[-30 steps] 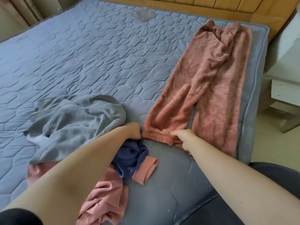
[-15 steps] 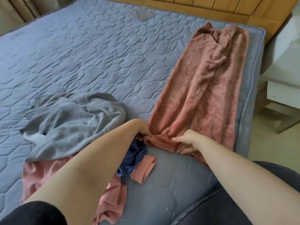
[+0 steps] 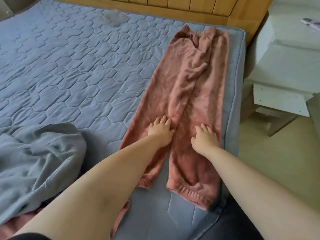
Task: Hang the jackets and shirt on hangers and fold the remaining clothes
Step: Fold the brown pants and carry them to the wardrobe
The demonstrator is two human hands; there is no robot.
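Observation:
Fuzzy pink trousers [image 3: 194, 87] lie lengthwise along the right side of the bed, waistband at the far end and cuffs near me. My left hand [image 3: 161, 129] lies flat on the left leg, fingers spread. My right hand [image 3: 205, 136] presses flat on the right leg beside it. A crumpled grey garment [image 3: 38, 158] lies on the bed at the left. A pink garment [image 3: 119, 217] shows in part under my left forearm, most of it hidden.
The blue quilted mattress [image 3: 69, 70] stretches off to the left and far side. A wooden headboard [image 3: 173, 6] runs along the far edge. A white bedside cabinet [image 3: 285, 71] stands right of the bed, over pale floor [image 3: 277, 161].
Both hands have let go of the trouser cuffs and slid up onto the legs, lying flat there. The trousers now lie straighter, and the view has shifted right.

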